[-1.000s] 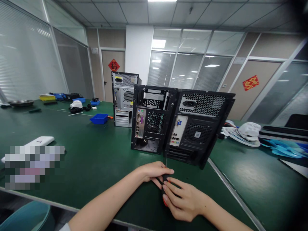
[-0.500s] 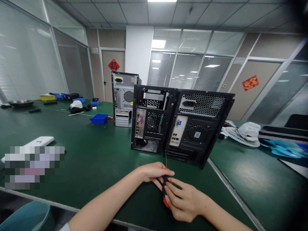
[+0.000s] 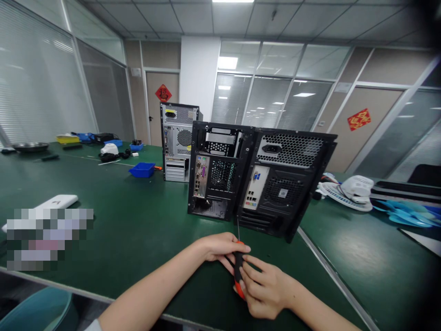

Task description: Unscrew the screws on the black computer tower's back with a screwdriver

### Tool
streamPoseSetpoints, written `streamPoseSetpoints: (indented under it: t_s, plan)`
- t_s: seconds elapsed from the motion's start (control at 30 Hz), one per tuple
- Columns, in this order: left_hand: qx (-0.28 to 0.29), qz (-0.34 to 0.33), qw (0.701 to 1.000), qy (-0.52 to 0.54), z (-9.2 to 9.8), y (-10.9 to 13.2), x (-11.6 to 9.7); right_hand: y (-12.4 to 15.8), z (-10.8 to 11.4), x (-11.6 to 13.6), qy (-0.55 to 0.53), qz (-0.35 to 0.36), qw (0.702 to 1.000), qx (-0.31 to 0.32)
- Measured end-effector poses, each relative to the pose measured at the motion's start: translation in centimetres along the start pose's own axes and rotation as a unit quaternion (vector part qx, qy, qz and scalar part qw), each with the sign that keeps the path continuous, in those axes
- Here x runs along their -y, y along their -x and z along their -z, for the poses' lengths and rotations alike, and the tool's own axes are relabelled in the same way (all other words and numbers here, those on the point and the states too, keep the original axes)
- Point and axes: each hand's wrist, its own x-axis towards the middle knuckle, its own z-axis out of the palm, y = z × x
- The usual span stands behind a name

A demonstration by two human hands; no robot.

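Note:
A screwdriver point(image 3: 238, 265) with a black and orange handle lies between my hands, its thin shaft pointing at the lower edge of a black computer case point(image 3: 275, 220). My left hand point(image 3: 222, 246) is closed round the front of the handle, thumb across the top. The fingers of my right hand point(image 3: 263, 285) are closed on the rear part of the same handle. Whether the tip meets a screw is too small to tell. A second black case point(image 3: 211, 214), with a purple port and an open upper bay, stands against the first one's left side.
Behind stands a silver-backed computer case point(image 3: 175, 170). A blue bin point(image 3: 143, 170) lies left of it. White fan parts point(image 3: 356, 189) and blue fan blades point(image 3: 406, 212) are at the right. A teal bucket point(image 3: 44, 310) is below the table's front edge point(image 3: 86, 294).
My right fingers have shifted slightly on the handle, and its rear end has swung a little to the right. Both hands stay nearly in place.

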Motion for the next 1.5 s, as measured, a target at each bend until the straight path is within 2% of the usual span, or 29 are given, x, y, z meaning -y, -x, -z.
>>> streamPoseSetpoints:
  t_s: [0.67, 0.97, 1.5]
  plan:
    - [-0.001, -0.014, 1.0, 0.017, 0.37, -0.54, 0.83, 0.54, -0.34, 0.15, 0.015, 0.005, 1.0, 0.017]
    - [0.011, -0.016, 1.0, 0.006, 0.36, -0.62, 0.81, -0.12, 0.1, -0.42, 0.02, 0.019, 0.999, 0.02]
    - [0.01, -0.02, 1.0, -0.001, -0.21, -0.42, 0.77, 0.16, -0.19, -0.1, -0.008, -0.013, 1.0, 0.014]
